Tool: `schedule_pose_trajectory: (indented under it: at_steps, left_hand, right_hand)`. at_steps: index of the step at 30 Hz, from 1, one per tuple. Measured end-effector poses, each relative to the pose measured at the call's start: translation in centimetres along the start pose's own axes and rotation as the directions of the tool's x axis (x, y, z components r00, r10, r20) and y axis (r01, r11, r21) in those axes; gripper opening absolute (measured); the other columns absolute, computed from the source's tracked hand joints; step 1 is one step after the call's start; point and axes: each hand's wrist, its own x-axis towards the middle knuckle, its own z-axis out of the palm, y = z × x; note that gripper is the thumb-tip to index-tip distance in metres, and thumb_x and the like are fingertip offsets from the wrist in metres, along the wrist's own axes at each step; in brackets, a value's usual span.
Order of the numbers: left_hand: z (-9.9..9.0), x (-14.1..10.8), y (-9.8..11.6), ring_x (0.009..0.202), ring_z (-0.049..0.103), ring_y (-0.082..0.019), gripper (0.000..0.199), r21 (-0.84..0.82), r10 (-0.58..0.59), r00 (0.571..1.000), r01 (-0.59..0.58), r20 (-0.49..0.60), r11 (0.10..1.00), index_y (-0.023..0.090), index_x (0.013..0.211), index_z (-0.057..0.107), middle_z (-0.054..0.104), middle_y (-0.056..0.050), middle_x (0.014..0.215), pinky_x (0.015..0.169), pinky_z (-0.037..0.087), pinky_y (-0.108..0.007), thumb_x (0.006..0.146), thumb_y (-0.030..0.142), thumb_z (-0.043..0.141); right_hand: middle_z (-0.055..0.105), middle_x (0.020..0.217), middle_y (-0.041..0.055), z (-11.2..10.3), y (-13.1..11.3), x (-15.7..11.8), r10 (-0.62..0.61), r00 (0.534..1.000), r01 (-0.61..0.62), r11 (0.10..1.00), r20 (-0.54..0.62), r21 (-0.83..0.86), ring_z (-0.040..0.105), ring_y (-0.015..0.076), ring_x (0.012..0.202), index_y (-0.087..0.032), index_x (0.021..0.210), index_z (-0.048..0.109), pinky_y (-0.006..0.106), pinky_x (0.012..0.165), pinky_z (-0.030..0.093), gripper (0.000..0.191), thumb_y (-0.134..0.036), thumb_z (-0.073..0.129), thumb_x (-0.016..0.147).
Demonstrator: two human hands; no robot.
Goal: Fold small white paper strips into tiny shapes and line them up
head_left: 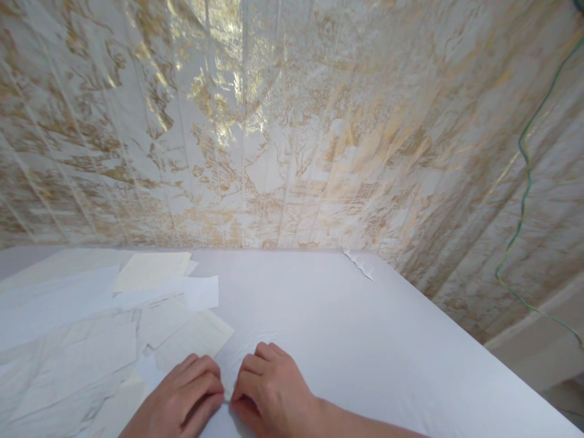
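Near the front of the white tabletop [292, 298], my left hand [185, 395] and my right hand [271, 386] are close together, fingers curled in a pinch. A small piece of paper [227, 395], whitish, shows in the narrow gap between the fingertips. Both hands grip it from opposite sides, and most of it is hidden by the fingers. Just beyond my left hand lies a loose cream sheet of paper [196, 334].
Many overlapping white and cream papers [77, 365] cover the table's left side. A torn, jagged paper strip [358, 265] lies near the back right corner. Behind stands a gold-patterned wall covering [274, 152], with a green wire [524, 182] hanging at the right.
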Motion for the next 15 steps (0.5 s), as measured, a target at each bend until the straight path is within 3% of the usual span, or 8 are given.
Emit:
schedule_pose_trajectory:
  at_steps: [4, 8, 15]
  left_hand:
    - [-0.2, 1.0, 0.3, 0.077, 0.064, -0.015, 0.020, -0.112, -0.148, 0.987, 0.154, 0.062, 0.982, 0.026, 0.074, 0.059, 0.066, 0.005, 0.079, 0.073, 0.053, -0.022, 0.093, 0.028, 0.056]
    - [-0.1, 1.4, 0.6, 0.077, 0.063, -0.017, 0.020, -0.125, -0.205, 0.972, 0.219, 0.112, 0.968, 0.025, 0.072, 0.059, 0.066, 0.004, 0.077, 0.075, 0.051, -0.027, 0.091, 0.028, 0.057]
    - [0.0, 1.2, 1.0, 0.079, 0.059, -0.020, 0.019, -0.144, -0.252, 0.958, 0.271, 0.133, 0.952, 0.024, 0.072, 0.055, 0.063, 0.002, 0.078, 0.075, 0.048, -0.031, 0.091, 0.027, 0.052]
  right_hand:
    - [0.069, 0.081, 0.0005, -0.7, 0.7, -0.1, -0.135, 0.991, 0.134, 0.990, -0.008, -0.045, 0.056, 0.0177, 0.077, -0.018, 0.076, 0.062, 0.030, 0.070, 0.041, 0.012, -0.021, 0.069, 0.085]
    - [0.071, 0.091, 0.0013, -1.6, 1.4, -0.2, -0.311, 0.951, 0.310, 0.950, 0.002, -0.036, 0.058, 0.0156, 0.080, -0.016, 0.092, 0.065, 0.026, 0.075, 0.043, 0.004, -0.017, 0.061, 0.094]
    - [0.072, 0.096, 0.0016, -2.1, 1.3, -0.7, -0.368, 0.930, 0.368, 0.930, 0.022, -0.012, 0.058, 0.0165, 0.084, -0.013, 0.096, 0.067, 0.026, 0.077, 0.044, 0.006, -0.015, 0.065, 0.091]
